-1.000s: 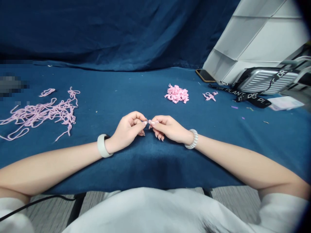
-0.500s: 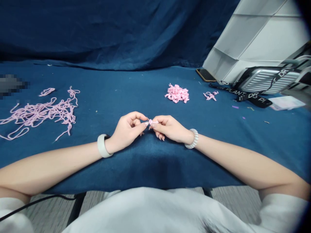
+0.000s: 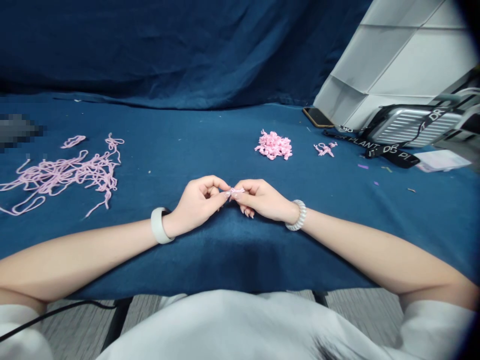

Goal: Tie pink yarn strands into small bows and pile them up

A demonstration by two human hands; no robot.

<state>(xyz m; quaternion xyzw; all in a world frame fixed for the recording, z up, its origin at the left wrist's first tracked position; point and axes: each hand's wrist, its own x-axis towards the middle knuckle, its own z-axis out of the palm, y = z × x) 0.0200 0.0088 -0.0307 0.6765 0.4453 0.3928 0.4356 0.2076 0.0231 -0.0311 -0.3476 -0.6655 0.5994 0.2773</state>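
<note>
A short piece of pink yarn [image 3: 237,190] is pinched between both hands above the front middle of the table. My left hand [image 3: 202,202] holds its left end between thumb and index finger. On its other side my right hand [image 3: 260,199] grips the yarn with thumb and index finger, the remaining fingers curled below. Fingertips cover much of the piece, so its exact shape is hidden. Beyond the hands lies a heap of small pink yarn knots [image 3: 274,145], with a few separate knotted bits [image 3: 325,148] to its right.
Loose pink yarn [image 3: 71,175] lies tangled at the left, a small yarn bundle [image 3: 73,142] behind it. At the back right are a phone [image 3: 318,118], a silver case [image 3: 416,125] with a black lanyard [image 3: 397,154], and a white box [image 3: 397,55]. Blue cloth [image 3: 168,270] covers the table.
The left thumb and index finger have closed onto the yarn piece, covering the small loop that showed at its left end. The right hand has hardly moved.
</note>
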